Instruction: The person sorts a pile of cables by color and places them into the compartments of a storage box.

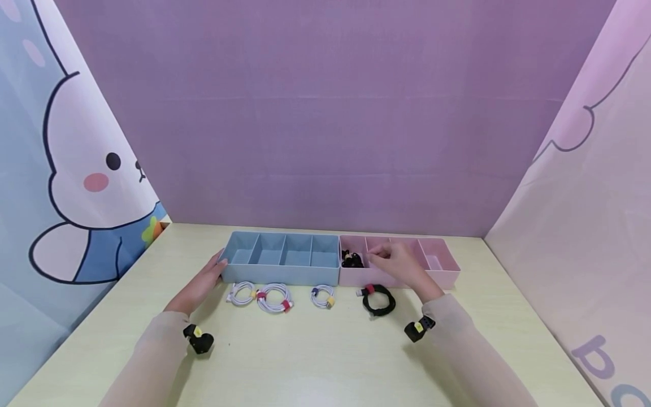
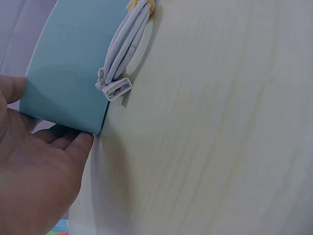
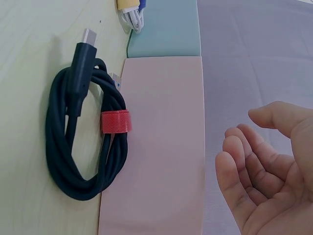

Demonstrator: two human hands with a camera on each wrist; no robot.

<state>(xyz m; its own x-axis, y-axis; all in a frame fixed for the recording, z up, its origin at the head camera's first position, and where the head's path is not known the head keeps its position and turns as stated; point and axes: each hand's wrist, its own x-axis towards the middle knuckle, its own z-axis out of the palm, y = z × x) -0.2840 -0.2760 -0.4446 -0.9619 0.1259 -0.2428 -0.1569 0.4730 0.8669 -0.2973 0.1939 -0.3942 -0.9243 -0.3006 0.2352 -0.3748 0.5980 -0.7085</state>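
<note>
My left hand (image 1: 204,277) holds the left end of the blue divided box (image 1: 280,275). In the left wrist view its thumb (image 2: 12,89) lies at the box's rim and its fingers go round the end wall. My right hand (image 1: 399,263) hovers over the pink divided box (image 1: 442,278). Its fingers are loosely bent, with a gap to the thumb and nothing between them in the right wrist view. Dark bundled cables (image 1: 352,259) lie in the pink box's leftmost compartment. A coiled black cable (image 3: 58,147) with a red strap lies on the table before the pink box.
Three coiled white cables, one at the left (image 1: 242,294), a larger one (image 1: 274,298) beside it and a smaller one (image 1: 322,296), lie before the blue box. The two boxes stand end to end. A purple cloth (image 1: 325,124) hangs behind the table (image 1: 305,362).
</note>
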